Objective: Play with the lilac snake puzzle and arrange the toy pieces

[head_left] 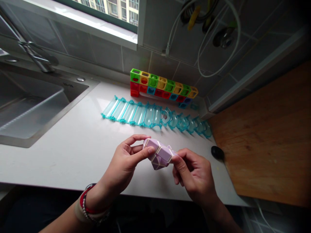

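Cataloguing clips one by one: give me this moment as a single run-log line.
left hand: holds lilac white-edged faceted toy; right hand: pinches its right end; beyond: translucent turquoise plastic strip, stacked multicoloured hollow plastic cubes

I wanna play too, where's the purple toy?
The purple toy is below the head view's centre, held between left hand and right hand, over the counter.

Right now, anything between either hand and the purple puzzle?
Nothing visible. The left hand and right hand both grip the puzzle directly, one at each end. The blue pieces and coloured cubes lie beyond it, not in between.
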A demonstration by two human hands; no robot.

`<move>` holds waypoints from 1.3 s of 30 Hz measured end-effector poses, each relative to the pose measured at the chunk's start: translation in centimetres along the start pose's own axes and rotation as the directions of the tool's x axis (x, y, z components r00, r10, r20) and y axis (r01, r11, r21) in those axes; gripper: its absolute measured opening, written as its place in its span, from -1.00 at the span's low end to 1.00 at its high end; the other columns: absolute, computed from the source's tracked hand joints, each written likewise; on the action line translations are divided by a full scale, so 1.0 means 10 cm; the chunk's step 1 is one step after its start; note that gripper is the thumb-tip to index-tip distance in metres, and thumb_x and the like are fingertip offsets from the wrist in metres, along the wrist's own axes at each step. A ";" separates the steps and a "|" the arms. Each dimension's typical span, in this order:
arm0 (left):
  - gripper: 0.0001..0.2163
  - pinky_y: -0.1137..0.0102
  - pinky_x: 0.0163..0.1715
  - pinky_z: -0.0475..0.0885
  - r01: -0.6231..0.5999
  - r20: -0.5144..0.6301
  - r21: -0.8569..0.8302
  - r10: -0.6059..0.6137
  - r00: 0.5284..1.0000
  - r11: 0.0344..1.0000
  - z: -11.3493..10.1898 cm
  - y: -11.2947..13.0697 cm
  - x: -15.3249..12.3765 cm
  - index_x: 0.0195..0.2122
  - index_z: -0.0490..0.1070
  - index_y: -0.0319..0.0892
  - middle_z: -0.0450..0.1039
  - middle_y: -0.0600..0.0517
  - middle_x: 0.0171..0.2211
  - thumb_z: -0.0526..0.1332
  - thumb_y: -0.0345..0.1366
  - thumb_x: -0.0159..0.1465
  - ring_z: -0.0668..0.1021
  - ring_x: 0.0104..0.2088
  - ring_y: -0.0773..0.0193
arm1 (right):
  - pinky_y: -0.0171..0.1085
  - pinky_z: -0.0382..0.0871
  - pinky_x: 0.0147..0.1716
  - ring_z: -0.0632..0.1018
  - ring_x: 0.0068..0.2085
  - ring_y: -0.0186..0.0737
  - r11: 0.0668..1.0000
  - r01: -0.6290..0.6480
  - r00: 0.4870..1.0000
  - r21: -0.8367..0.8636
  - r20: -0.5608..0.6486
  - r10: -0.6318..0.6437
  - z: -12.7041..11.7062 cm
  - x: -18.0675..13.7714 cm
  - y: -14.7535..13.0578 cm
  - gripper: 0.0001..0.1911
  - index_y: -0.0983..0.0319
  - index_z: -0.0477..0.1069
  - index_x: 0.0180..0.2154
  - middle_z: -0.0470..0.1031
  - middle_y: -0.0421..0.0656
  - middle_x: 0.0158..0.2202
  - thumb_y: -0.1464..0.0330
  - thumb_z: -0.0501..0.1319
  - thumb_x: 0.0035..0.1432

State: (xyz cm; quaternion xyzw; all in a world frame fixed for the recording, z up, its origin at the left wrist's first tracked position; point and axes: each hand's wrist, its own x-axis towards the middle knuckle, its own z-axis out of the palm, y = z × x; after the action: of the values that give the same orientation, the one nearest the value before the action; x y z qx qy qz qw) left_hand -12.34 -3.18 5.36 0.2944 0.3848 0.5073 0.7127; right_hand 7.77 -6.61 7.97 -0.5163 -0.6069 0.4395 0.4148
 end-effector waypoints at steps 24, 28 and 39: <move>-0.66 0.35 -0.11 0.50 -0.051 0.016 -0.001 0.051 0.999 0.999 0.03 0.04 -0.06 -0.03 0.45 -0.13 0.69 -0.03 -0.27 0.48 -0.33 0.21 0.69 -0.23 0.17 | -0.29 0.43 -0.46 0.53 -0.49 -0.27 0.904 0.345 0.902 -0.254 -0.175 -0.394 0.13 0.02 0.18 -0.85 0.21 0.56 -0.17 0.54 -0.18 -0.45 0.33 0.22 0.39; -0.66 0.33 -0.11 0.52 -0.065 0.031 0.027 0.064 0.997 0.998 0.00 0.04 -0.06 -0.02 0.44 -0.13 0.69 -0.04 -0.27 0.47 -0.32 0.22 0.69 -0.21 0.15 | -0.26 0.47 -0.37 0.59 -0.38 -0.20 0.794 0.478 0.807 -0.375 -0.168 -0.565 0.12 0.06 0.22 -0.83 0.21 0.56 -0.05 0.59 -0.11 -0.35 0.40 0.26 0.35; -0.69 0.27 -0.25 0.60 -0.095 0.050 0.185 0.087 0.995 0.978 0.05 0.12 -0.11 -0.10 0.50 -0.17 0.70 -0.08 -0.32 0.50 -0.31 0.17 0.73 -0.31 0.01 | -0.37 0.36 -0.59 0.51 -0.57 -0.33 0.975 0.174 0.985 -0.141 0.037 -0.170 -0.12 0.08 0.03 -0.85 0.21 0.56 -0.20 0.55 -0.22 -0.50 0.30 0.25 0.37</move>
State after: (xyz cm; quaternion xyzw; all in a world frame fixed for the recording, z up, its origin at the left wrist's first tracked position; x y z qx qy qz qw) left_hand -12.75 -3.85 6.86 0.3877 0.4021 0.4948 0.6657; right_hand 8.95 -5.66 8.04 -0.4847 -0.6844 0.3636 0.4055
